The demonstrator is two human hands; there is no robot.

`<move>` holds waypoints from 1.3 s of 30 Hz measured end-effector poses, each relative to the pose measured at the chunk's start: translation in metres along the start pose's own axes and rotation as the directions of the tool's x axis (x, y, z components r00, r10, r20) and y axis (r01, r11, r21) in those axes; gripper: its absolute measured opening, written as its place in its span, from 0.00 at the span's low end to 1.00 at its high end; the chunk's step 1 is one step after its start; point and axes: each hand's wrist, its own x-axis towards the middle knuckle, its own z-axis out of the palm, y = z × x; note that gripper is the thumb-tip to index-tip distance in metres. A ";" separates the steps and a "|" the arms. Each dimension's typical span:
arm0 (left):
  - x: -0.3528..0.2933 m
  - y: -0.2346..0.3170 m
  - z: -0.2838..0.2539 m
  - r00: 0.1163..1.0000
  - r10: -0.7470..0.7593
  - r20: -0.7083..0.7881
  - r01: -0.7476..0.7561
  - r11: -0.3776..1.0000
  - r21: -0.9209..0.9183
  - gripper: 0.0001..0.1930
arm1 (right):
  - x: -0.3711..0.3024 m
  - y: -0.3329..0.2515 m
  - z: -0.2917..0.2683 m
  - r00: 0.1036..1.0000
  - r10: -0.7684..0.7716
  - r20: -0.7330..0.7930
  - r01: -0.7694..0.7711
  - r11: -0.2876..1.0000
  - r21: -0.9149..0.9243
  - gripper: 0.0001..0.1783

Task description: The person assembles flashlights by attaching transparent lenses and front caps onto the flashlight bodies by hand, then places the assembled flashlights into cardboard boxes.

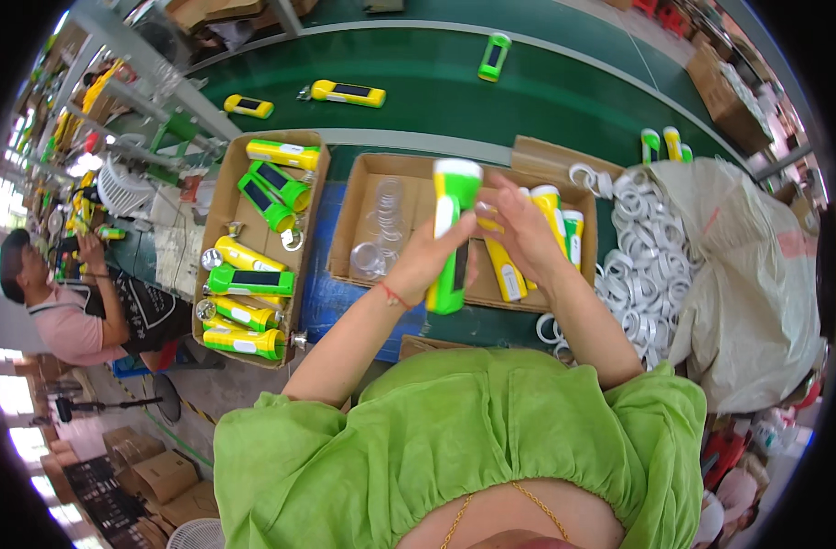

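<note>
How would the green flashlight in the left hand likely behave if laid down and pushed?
The green flashlight looks like hard plastic, so it is probably stiff. Its tubular body may roll, though the flat dark panel might check that. Its wider white head could make it curve as it rolls.

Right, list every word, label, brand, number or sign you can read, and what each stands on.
No text is clear enough to quote.
Seated co-worker's black apron: pale characters, too small and blurred to read.
Pale woven sack: reddish marks, too faint to read.
Green-and-white solar flashlight in the left hand: no legible lettering.
</note>
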 end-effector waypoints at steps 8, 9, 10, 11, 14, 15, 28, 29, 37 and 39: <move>0.038 -0.009 -0.055 0.808 0.577 -0.116 -0.307 0.581 0.754 0.32 | 0.085 -0.019 -0.018 0.975 0.012 -0.221 -0.098 0.919 -0.381 0.24; 0.030 -0.009 -0.063 0.796 0.595 -0.109 -0.253 0.491 0.833 0.32 | 0.110 -0.029 -0.040 0.956 -0.054 -0.289 -0.094 0.874 -0.476 0.25; 0.023 -0.010 -0.071 0.786 0.611 -0.093 -0.200 0.393 0.898 0.32 | 0.132 -0.039 -0.065 0.922 -0.130 -0.364 -0.101 0.829 -0.550 0.26; 0.015 -0.014 -0.078 0.782 0.617 -0.094 -0.205 0.395 0.895 0.32 | 0.153 -0.047 -0.090 0.879 -0.211 -0.427 -0.114 0.778 -0.618 0.27; -0.010 -0.028 -0.098 0.684 0.727 -0.063 0.036 0.053 0.998 0.32 | 0.206 -0.064 -0.137 0.849 -0.401 -0.345 -0.266 0.240 -0.934 0.28; -0.021 -0.026 -0.101 0.692 0.717 -0.087 0.157 -0.031 0.987 0.32 | 0.216 -0.066 -0.119 0.812 -0.509 -0.284 -0.202 0.212 -0.956 0.27; -0.033 -0.038 -0.130 0.542 0.735 -0.407 -0.119 0.547 0.829 0.21 | 0.385 0.053 0.078 0.944 -0.278 0.177 0.111 -0.240 -0.964 0.26; -0.029 -0.038 -0.131 0.536 0.754 -0.379 -0.146 0.525 0.838 0.20 | 0.382 0.052 0.068 0.938 -0.287 0.196 0.098 -0.322 -0.942 0.23; -0.027 -0.017 -0.155 0.672 0.562 -0.482 -0.471 0.827 0.308 0.34 | 0.172 -0.016 0.121 0.921 0.271 0.280 -0.133 0.894 -0.428 0.16; -0.023 -0.005 -0.163 0.800 0.403 -0.445 -0.537 0.811 -0.231 0.34 | 0.118 -0.006 0.124 0.923 0.172 0.343 0.002 0.892 -0.452 0.16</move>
